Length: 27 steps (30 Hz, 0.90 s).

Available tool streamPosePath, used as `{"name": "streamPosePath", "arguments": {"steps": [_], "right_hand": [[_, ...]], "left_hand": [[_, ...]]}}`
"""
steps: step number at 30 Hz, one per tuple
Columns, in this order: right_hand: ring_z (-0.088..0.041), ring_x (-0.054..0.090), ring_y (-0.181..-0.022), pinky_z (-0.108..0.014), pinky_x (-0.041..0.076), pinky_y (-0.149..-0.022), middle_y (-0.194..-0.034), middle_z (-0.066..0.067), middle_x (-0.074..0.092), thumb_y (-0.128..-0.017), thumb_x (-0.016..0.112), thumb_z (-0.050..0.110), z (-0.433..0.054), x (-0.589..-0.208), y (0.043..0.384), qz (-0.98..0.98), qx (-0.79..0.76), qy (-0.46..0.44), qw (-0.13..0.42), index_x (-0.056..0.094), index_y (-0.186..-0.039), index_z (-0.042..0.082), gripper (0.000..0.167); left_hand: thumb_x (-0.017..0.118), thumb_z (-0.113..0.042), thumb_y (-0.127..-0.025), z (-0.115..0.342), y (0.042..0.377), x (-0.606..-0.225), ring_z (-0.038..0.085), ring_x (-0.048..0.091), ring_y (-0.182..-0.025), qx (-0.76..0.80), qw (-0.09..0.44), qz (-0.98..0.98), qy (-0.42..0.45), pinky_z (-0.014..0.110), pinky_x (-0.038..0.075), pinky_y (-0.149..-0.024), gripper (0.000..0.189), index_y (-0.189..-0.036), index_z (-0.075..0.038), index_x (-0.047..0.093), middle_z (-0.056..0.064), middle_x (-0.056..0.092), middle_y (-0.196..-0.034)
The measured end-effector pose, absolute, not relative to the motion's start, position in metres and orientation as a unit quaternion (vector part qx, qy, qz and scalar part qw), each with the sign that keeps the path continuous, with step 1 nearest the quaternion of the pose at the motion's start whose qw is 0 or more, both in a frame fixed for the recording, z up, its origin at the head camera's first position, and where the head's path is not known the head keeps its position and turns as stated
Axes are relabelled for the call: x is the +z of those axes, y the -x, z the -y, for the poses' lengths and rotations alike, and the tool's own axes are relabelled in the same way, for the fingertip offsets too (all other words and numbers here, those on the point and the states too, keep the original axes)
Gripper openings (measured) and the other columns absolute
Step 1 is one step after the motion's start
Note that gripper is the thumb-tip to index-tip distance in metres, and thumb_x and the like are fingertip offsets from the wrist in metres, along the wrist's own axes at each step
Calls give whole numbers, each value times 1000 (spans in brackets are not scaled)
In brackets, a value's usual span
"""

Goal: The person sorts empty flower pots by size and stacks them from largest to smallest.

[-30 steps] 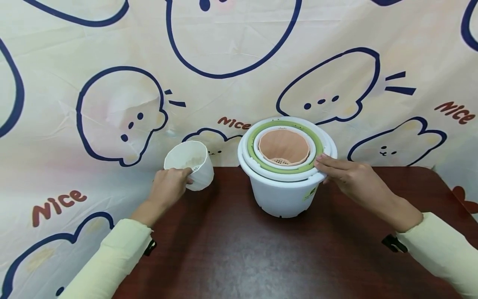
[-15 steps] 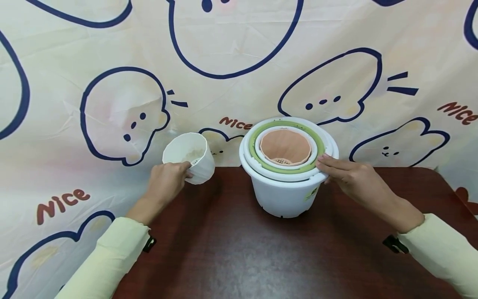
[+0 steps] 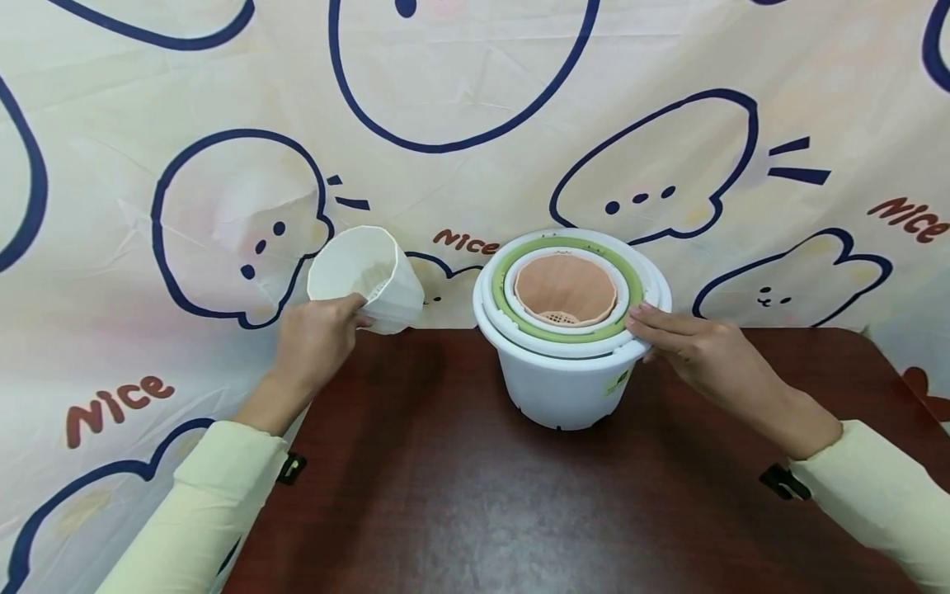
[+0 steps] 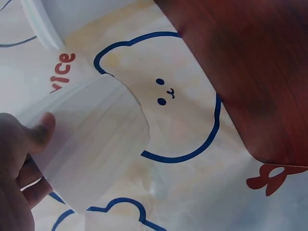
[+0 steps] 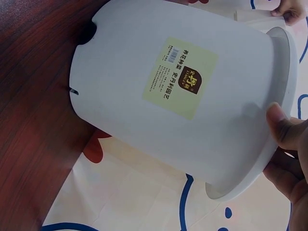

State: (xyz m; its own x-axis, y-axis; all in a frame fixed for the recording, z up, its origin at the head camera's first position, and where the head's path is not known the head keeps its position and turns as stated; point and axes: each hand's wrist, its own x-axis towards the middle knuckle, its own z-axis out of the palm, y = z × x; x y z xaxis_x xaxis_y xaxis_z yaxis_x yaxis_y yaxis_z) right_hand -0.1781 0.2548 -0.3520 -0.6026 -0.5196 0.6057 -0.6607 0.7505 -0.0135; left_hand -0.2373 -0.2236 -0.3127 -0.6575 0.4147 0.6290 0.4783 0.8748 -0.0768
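My left hand (image 3: 315, 334) pinches the rim of a small white flowerpot (image 3: 397, 289), raised above the table at the left and tilted so its holed bottom shows inside. In the left wrist view my thumb lies on the ribbed outer wall of that flowerpot (image 4: 101, 139). A large white flowerpot (image 3: 557, 396) stands upright on the table, with smaller pots nested inside it: a green-rimmed one (image 3: 508, 318), a white one and an innermost pink one (image 3: 564, 285). My right hand (image 3: 705, 355) grips the large pot's rim at its right, thumb below the lip in the right wrist view.
The dark red-brown wooden table (image 3: 475, 511) reaches back to a cloth backdrop (image 3: 460, 194) printed with cartoon animals. A pale label (image 5: 180, 77) is stuck on the large pot's side. The table's rounded far right corner shows behind my right hand.
My left hand has lifted the small white flowerpot higher and a little to the left, tilting it further. My right hand and the nested pots have stayed in place.
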Motion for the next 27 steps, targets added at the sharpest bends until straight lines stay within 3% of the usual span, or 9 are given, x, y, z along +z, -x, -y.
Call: {"name": "streamPosePath", "arguments": {"steps": [12,20,27], "right_hand": [[-32,71,-116,-40,57,-83,-134,-11,69,-66,90,-5,-255,-353,178,888,117,-332,295,71,-131,10,69],[-31,70,-118,-36,53,-86,-137,-8,67,-68,89,-2,-257,-354,178,891,116,-328,290,69,-134,13,71],[-31,70,-119,-36,54,-87,-137,-8,68,-69,88,-2,-257,-355,177,891,114,-328,292,69,-134,13,69]], "left_hand": [[83,-8,-83,221,235,-301,41,75,-72,-68,351,900,249,54,60,-60,19,-99,-2,76,20,78,-88],[83,-10,-84,218,239,-300,39,75,-68,-59,367,890,264,51,59,-54,16,-96,-2,76,19,78,-83],[80,-12,-87,212,239,-294,40,75,-71,-66,386,880,271,51,60,-57,14,-94,0,75,21,77,-84]]}}
